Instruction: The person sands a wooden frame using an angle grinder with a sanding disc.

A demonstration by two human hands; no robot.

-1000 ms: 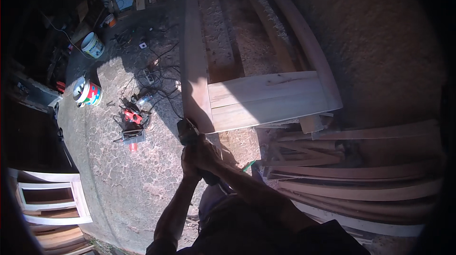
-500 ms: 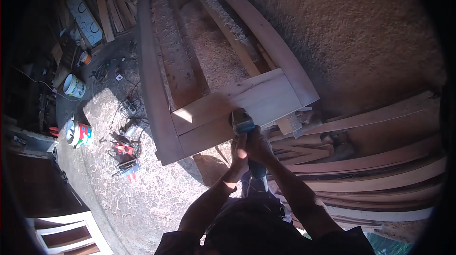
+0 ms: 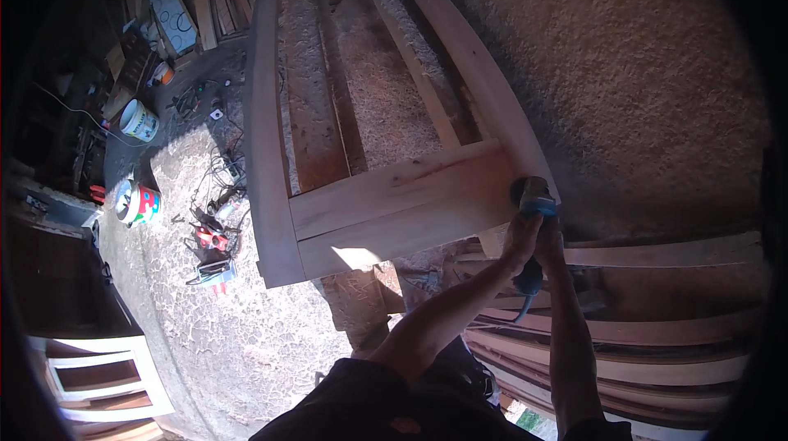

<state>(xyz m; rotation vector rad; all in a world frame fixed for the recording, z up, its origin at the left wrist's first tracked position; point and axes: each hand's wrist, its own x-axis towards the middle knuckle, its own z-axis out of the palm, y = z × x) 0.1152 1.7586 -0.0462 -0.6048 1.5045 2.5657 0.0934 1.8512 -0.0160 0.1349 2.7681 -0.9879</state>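
A teal angle grinder (image 3: 538,204) with a silver head and a dark disc lies against the right end of a wooden door frame's wide bottom rail (image 3: 394,207), near where it meets the right stile (image 3: 492,100). My left hand (image 3: 522,237) is wrapped round the grinder from its left side. Close beside it, my right hand (image 3: 550,242) grips the body from the right. The grinder's rear end and cord hang toward me below my hands. A bright patch of sunlight falls on the rail's near edge.
Timber supports covered in shavings (image 3: 427,59) lie under the frame. Long boards (image 3: 640,330) are stacked at the right by a rough wall (image 3: 624,71). On the floor at left are a white bucket (image 3: 139,121), a colourful bucket (image 3: 138,204), a red power tool (image 3: 212,240) and tangled cords.
Both hands have moved the grinder from the middle of the bottom rail to its right end. My view has shifted slightly too.
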